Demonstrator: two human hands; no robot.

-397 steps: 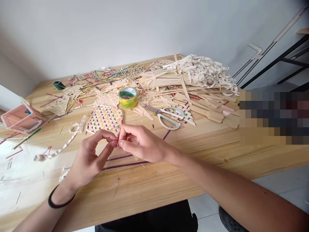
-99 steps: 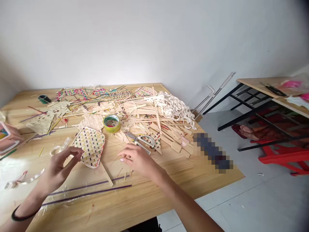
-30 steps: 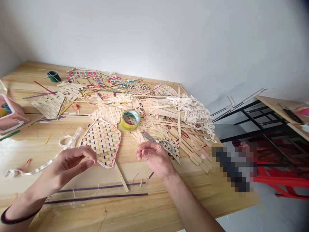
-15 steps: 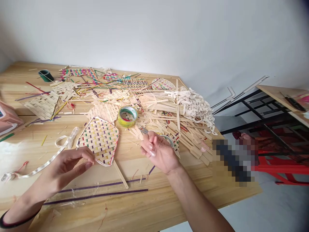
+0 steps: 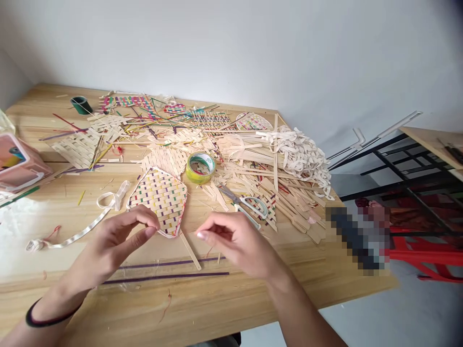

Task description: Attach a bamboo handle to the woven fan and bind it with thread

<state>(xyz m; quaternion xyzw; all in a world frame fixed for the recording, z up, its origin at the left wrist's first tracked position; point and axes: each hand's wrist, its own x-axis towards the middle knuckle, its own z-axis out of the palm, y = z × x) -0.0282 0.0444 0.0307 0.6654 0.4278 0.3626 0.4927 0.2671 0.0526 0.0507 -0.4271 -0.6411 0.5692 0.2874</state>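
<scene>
A woven fan-like piece (image 5: 159,197) with coloured strips and a white edging lies on the table, a flat wooden stick (image 5: 190,250) reaching out below it. At its lower left corner my left hand (image 5: 119,238) is closed in a pinch; whatever is between the fingertips is too small to name. My right hand (image 5: 235,241) hovers to the right of the stick, thumb and forefinger pinched, their contents too fine to make out. Scissors with pale handles (image 5: 249,205) lie just behind my right hand. A yellow-green tape roll (image 5: 200,167) stands beyond the woven piece.
Pale strips (image 5: 253,144) and curled white ribbon (image 5: 307,159) are heaped behind. Two purple strips (image 5: 170,277) lie in front. A pink basket (image 5: 21,164) is at the left, a white ribbon (image 5: 87,229) nearer. A black rack and red stool (image 5: 415,250) stand at the right.
My right hand has turned palm down and moved left and slightly down in view, uncovering the scissors. The whole view has shifted a little; my left hand keeps its pinch by the woven piece.
</scene>
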